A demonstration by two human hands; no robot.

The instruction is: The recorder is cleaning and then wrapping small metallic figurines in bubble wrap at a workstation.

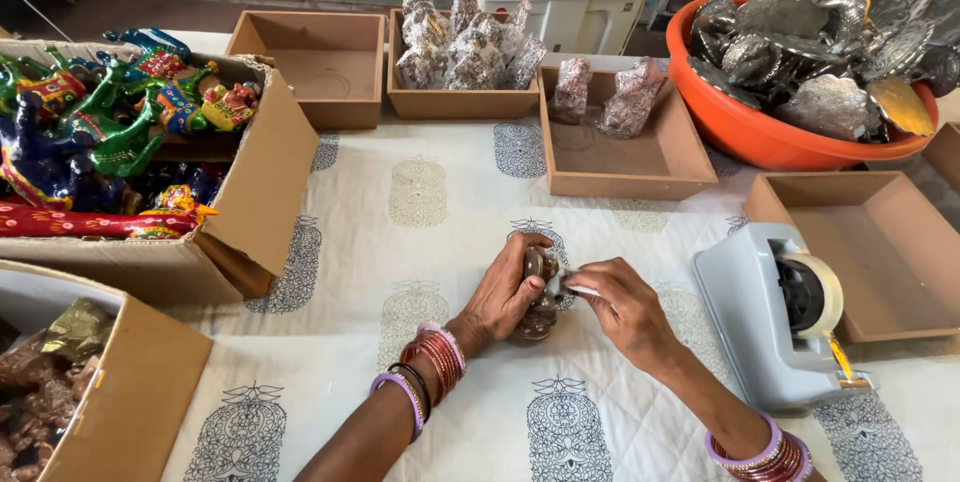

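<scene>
- The left hand wraps around a small brown figurine standing on the printed tablecloth, fingers closed on its side; this grip appears to steady the piece upright while the other hand works on it.
- The right hand pinches a strip of clear tape between thumb and fingertips, pressing it against the figurine's transparent wrap, so both hands meet at the object near the table's centre.
- The tape dispenser sits at three o'clock from the figurine, close to the right hand, seemingly so a strip can be pulled without a long reach.
- At twelve o'clock, a shallow brown tray holds a cluster of wrapped figurines; the tray at one o'clock holds only two wrapped pieces.
- An orange basin at two o'clock is heaped with silvery metal figures.
- A cardboard box at ten o'clock holds brightly painted toy animals.
- Another box at eight o'clock holds brown and gold figurines, within easy reach of the left hand.
</scene>
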